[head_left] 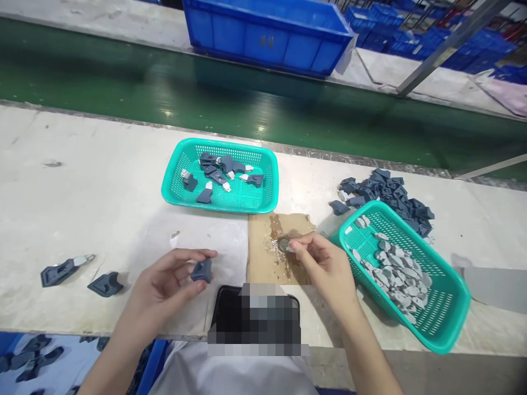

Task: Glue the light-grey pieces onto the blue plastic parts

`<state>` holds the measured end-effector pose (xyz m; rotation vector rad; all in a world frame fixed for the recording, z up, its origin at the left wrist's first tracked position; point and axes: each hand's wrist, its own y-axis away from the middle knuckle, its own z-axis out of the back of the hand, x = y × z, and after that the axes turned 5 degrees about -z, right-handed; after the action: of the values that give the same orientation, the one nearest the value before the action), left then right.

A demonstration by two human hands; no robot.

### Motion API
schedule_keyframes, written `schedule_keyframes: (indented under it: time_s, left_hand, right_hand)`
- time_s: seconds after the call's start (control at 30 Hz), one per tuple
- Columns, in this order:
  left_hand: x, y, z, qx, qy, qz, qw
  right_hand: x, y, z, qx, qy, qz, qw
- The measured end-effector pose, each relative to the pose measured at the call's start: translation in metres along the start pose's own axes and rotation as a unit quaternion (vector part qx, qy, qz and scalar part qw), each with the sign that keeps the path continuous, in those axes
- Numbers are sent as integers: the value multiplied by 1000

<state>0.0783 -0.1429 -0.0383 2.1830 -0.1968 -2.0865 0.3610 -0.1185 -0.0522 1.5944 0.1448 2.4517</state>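
My left hand (168, 282) pinches a dark blue-grey plastic part (201, 270) between thumb and fingers, just above the table. My right hand (323, 263) is closed in a pinch on a small light grey piece (291, 247), mostly hidden by the fingertips. It is over a brown cardboard sheet (259, 263) with a wet, shiny patch (275, 236). A small dark round spot or object shows beside the fingertips; I cannot tell which. To the right, a green basket (448, 329) contains many light grey pieces (401, 274).
Another green basket (220, 207) holds blue-grey parts with white ends. Loose blue-grey parts (387, 195) are heaped at right. Two more parts (105, 284) lie at left. A black phone-like object (228, 307) rests near the table edge. A blue crate (267, 41) stands beyond the green belt (123, 82).
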Motion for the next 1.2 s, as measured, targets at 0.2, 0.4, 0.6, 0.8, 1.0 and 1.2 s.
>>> schedule_keyframes:
  time_s: [0.2, 0.4, 0.6, 0.8, 1.0, 1.2]
  left_hand:
    - [-9, -1, -26, 24, 86, 53, 995]
    - [-17, -1, -43, 41, 221, 117, 967]
    - [-11, -5, -43, 93, 234, 91, 964]
    - [-8, -6, -47, 93, 251, 107, 957]
    - [-8, -9, -53, 32, 275, 160, 948]
    - [-13, -10, -61, -42, 373, 199, 905]
  right_hand:
    - [3, -4, -2, 21, 161, 108, 981]
    - [7, -4, -3, 9, 237, 164, 958]
    - [12, 8, -1, -75, 133, 145, 978]
    - [24, 17, -10, -70, -139, 49, 987]
    - [36, 31, -23, -36, -245, 42, 968]
    - [46, 43, -36, -36, -234, 81, 968]
